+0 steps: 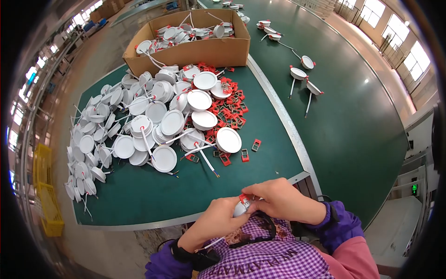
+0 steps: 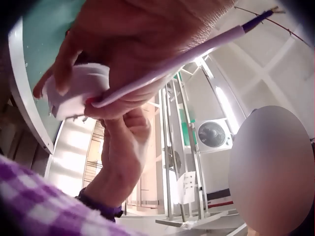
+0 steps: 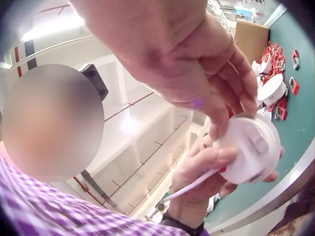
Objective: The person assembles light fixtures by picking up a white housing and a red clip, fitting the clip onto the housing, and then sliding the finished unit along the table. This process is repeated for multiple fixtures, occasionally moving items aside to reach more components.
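A small white round downlight (image 1: 239, 209) is held close in front of the apron, over the table's near edge. My left hand (image 1: 217, 216) grips its body, thumb on the housing in the right wrist view. Its white cable (image 2: 172, 69) trails back along the left wrist and ends in bared wires. At the light's side, a red clip (image 1: 244, 198) shows between the hands. The fingers of my right hand (image 1: 278, 199) pinch at this clip; in the right wrist view the fingertips partly hide the red piece at the rim of the downlight (image 3: 253, 150).
A heap of white downlights (image 1: 155, 111) covers the table's left and middle. Loose red clips (image 1: 232, 109) lie beside it. Behind stands a cardboard box (image 1: 200, 51) of more lights. Beyond a metal rail, several lights (image 1: 298, 73) lie on the green conveyor (image 1: 353, 121).
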Tool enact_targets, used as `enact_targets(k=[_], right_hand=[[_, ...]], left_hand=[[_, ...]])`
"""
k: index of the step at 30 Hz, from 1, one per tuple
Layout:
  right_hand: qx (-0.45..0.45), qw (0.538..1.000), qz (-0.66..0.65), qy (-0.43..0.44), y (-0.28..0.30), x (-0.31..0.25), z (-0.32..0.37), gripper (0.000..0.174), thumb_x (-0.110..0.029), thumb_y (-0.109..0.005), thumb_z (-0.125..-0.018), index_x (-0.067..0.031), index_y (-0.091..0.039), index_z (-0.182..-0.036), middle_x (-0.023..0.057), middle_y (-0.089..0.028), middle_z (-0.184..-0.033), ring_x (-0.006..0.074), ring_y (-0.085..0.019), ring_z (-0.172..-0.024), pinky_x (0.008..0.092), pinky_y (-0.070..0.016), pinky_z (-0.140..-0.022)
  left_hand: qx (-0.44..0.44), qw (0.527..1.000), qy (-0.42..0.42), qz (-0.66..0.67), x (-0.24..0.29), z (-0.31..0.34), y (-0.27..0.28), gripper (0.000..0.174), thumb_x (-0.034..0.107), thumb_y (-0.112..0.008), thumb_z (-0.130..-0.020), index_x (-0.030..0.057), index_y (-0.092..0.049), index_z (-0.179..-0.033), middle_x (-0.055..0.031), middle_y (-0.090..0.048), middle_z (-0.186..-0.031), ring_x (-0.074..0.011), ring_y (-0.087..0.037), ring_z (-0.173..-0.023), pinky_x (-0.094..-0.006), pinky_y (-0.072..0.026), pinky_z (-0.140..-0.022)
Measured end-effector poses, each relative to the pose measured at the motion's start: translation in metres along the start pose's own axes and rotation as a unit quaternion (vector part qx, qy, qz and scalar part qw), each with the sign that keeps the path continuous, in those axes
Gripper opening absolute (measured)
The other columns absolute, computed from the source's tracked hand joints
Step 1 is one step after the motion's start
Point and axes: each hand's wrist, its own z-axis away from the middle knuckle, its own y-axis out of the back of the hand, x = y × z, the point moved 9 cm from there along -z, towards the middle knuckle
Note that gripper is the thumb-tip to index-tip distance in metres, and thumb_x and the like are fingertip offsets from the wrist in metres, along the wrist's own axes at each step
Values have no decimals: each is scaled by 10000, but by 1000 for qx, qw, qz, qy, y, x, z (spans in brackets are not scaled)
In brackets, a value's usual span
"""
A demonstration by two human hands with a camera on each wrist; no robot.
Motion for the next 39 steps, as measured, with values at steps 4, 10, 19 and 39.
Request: enact_targets(k=[4, 10, 19, 39], right_hand=[[8, 999, -19, 30, 0, 6, -5, 355, -155, -698, -717, 13, -605, -1014, 164, -644, -857, 322, -623, -732, 381, -496, -661], [148, 986, 26, -71, 34, 73, -35, 245, -174, -665, -760, -5, -627, -932, 139, -626, -845, 307, -615, -732, 374, -490, -651], [138, 954, 245, -101, 13, 89, -40, 80, -93, -573, -796, -26, -534, -818, 143, -573, -802, 316, -593, -758, 406, -482, -665], [261, 908, -293, -148, 35, 124, -1, 200, -28, -618, -794, 39, -572, -977, 51, -601, -744, 105, -590, -661, 237, -475, -597]], left_hand=[[-21, 996, 63, 67, -19, -3, -3, 319, 265, -634, -829, 4, -586, -1006, -129, -629, -786, -175, -619, -698, -314, -473, -641], [151, 965, 31, 210, -28, 5, 24, 396, 20, -646, -803, -23, -477, -1158, -81, -600, -975, -108, -582, -849, -242, -491, -733], [232, 898, 55, 369, -42, 17, 32, 369, -39, -608, -809, -30, -476, -1153, -114, -604, -973, -142, -612, -860, -260, -523, -736], [171, 862, 71, 472, -51, -14, 17, 311, -32, -590, -807, -10, -459, -1088, -144, -584, -1044, -227, -618, -932, -373, -545, -774]])
